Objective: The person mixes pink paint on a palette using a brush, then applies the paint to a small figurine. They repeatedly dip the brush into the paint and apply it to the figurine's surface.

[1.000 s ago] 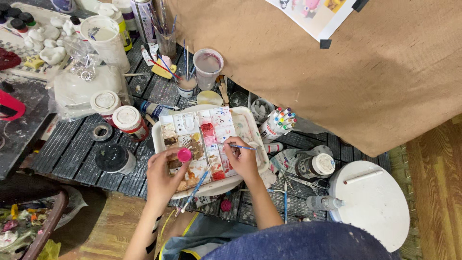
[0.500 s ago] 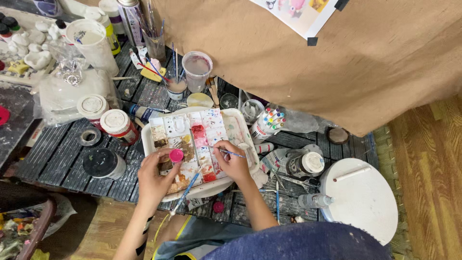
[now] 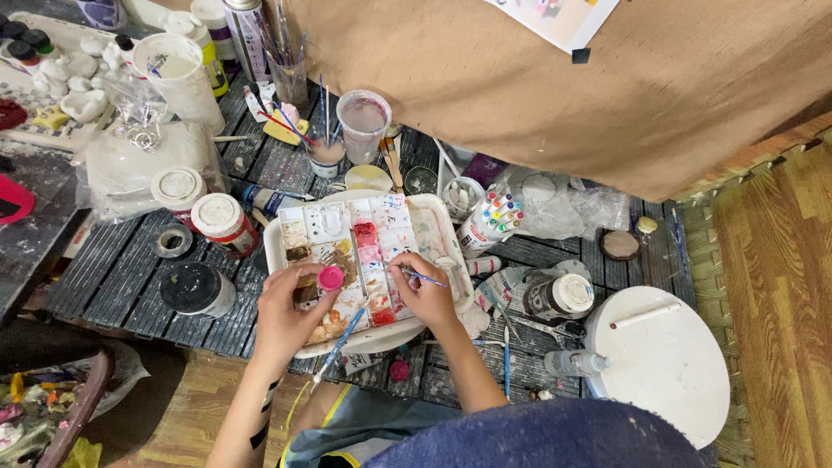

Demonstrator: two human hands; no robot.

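Note:
A white paint palette tray (image 3: 438,227) with several small wells of red, pink, brown and white paint rests on the dark slatted table. My left hand (image 3: 289,314) grips a small paint tube with a pink cap (image 3: 330,277) over the palette's left side, and a blue-handled brush (image 3: 340,344) sticks out below it. My right hand (image 3: 422,290) pinches a thin blue-handled brush (image 3: 426,278), its tip at the red and pink wells in the palette's middle.
Cups of water and brushes (image 3: 362,126), paint jars with white lids (image 3: 218,223), a black-lidded jar (image 3: 194,289), a cup of markers (image 3: 490,218) and a round white board (image 3: 663,360) surround the palette. Brown paper (image 3: 555,95) hangs behind. Wood floor (image 3: 776,260) lies right.
The view has shifted a little to the right. Both hands stay over the palette; the right hand's brush has moved slightly among the paint wells.

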